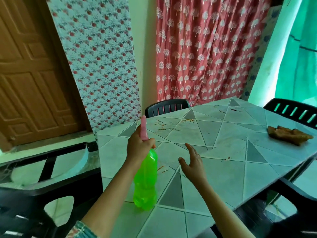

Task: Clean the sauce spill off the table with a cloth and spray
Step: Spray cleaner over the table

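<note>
Gripping translucent green spray bottle (145, 179), left hand (139, 146); crumpled cloth (289, 135) apart.

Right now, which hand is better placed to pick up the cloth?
The right hand: it is open, holds nothing, and is on the side of the table where the cloth lies. The left hand grips the spray bottle.

The left forearm (106, 200) runs up from the lower edge, bare, with a patterned sleeve (80, 229) at its near end. The left hand (139, 145) grips the neck of the spray bottle (145, 177), fingers curled round it, back of the hand toward the camera. The right forearm (221, 203) enters from the lower right, bare. The right hand (193, 162) holds nothing: fingers straight and slightly spread, thumb out to the left, near the left hand but not touching it.
</note>
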`<move>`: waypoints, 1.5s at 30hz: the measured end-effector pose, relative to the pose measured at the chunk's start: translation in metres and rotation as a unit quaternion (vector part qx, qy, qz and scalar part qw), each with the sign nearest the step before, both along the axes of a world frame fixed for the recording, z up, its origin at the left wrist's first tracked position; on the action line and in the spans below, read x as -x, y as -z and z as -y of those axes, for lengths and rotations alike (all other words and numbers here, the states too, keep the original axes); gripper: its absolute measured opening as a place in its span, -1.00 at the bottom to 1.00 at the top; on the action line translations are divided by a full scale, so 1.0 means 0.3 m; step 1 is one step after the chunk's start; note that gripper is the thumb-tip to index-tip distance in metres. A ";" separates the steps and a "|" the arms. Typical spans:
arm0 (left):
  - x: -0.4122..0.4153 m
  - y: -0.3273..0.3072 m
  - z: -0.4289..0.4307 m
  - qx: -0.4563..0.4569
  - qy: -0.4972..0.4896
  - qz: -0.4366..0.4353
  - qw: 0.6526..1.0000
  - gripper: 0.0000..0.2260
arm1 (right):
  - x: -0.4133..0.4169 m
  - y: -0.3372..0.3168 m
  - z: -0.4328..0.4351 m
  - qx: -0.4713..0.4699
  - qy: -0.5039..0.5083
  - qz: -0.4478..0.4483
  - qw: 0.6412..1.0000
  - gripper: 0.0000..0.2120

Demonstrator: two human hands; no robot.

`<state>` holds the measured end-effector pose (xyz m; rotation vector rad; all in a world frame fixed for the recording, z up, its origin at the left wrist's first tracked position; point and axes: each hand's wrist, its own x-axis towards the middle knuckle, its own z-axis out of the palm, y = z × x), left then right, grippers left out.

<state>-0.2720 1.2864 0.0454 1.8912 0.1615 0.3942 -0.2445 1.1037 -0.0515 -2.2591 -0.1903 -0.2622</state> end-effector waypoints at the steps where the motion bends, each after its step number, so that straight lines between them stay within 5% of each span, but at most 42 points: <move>1: -0.030 -0.007 0.007 0.003 0.000 -0.003 1.000 -0.28 | -0.042 0.010 0.016 0.006 -0.007 -0.006 1.000 -0.41; 6: -0.244 -0.062 0.085 0.014 0.018 -0.044 0.999 -0.27 | -0.283 0.045 0.131 0.059 -0.029 -0.033 0.997 -0.40; 15: -0.684 -0.028 0.228 0.119 0.030 -0.192 0.974 -0.71 | -0.695 0.180 0.348 0.175 -0.017 -0.098 0.980 -0.41; 25: -1.126 0.088 0.327 0.027 0.053 -0.301 0.952 -0.66 | -0.859 0.357 0.382 0.280 0.029 -0.121 0.952 -0.23; 28: -1.213 0.109 0.352 0.013 0.066 -0.322 0.944 -0.83 | -0.863 0.379 0.375 0.281 0.042 -0.103 0.953 -0.18; 45: -1.212 0.227 0.254 -0.045 0.092 -0.384 0.918 -0.83 | -0.860 0.375 0.373 0.287 0.041 -0.102 0.952 -0.19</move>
